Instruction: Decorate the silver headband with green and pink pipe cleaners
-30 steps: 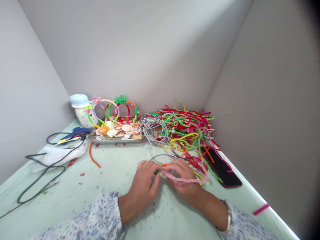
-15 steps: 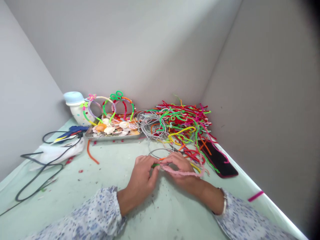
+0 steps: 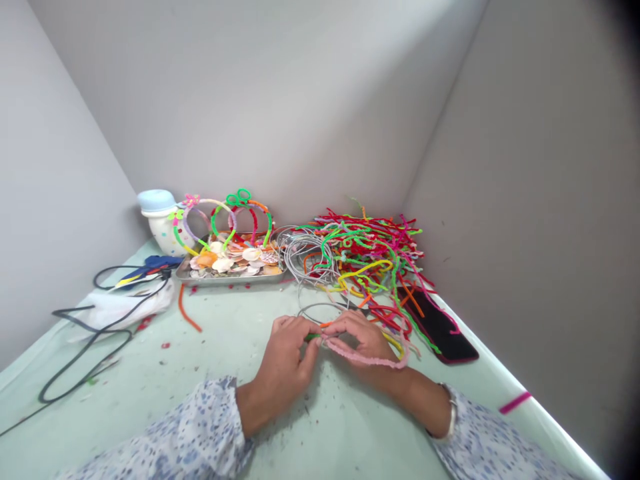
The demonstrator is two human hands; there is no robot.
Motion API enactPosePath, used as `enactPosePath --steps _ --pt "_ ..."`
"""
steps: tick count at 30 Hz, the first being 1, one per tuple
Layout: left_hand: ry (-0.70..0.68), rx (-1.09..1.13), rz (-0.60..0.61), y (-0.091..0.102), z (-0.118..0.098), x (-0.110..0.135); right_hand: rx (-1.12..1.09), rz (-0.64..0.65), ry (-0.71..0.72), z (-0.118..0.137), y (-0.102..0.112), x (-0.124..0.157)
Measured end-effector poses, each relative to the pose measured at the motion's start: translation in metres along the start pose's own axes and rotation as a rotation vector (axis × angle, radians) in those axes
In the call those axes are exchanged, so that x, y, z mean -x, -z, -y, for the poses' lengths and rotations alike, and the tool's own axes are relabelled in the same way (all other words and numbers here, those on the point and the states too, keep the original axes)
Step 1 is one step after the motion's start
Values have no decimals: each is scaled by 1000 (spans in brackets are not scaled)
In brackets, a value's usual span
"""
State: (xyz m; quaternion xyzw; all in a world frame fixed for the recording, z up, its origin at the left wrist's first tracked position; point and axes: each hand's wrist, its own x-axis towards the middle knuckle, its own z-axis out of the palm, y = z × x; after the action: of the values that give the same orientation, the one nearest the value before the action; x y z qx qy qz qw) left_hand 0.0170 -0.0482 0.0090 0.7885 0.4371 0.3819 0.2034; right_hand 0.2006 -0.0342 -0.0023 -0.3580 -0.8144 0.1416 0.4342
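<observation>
My left hand [image 3: 284, 360] is closed, with thumb and forefinger pinched on a short green fuzzy piece [image 3: 313, 337], a pipe cleaner by its look. Fingertip to fingertip with it, my right hand [image 3: 364, 341] pinches the end of a pink pipe cleaner [image 3: 373, 361], which curves back across the wrist. A thin grey wire loop [image 3: 320, 305] lies just beyond the fingers; whether it runs into my grip is hidden. Orange and yellow pipe cleaners show close behind my right hand.
A heap of coloured pipe cleaners [image 3: 370, 243] and a grey wire coil [image 3: 306, 257] lie at the back. Left of them stand a metal tray [image 3: 225, 280] of shells, decorated hoops [image 3: 233, 223] and a white jar [image 3: 163, 230]. A black cable [image 3: 83, 353] lies left, a dark phone [image 3: 450, 337] right.
The camera view has shifted slightly, so the objects at the back appear lower and a little to the right. Both hands keep their pinch; the pink pipe cleaner's curve hangs slightly lower.
</observation>
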Motion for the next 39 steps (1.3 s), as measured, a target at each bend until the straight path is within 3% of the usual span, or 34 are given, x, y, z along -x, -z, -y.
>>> enactPosePath --steps 33,39 --pt "-17 12 -10 -2 1 0 6 27 -59 -2 -1 3" --pt "-31 2 7 -3 2 0 -55 18 -130 -2 -3 5"
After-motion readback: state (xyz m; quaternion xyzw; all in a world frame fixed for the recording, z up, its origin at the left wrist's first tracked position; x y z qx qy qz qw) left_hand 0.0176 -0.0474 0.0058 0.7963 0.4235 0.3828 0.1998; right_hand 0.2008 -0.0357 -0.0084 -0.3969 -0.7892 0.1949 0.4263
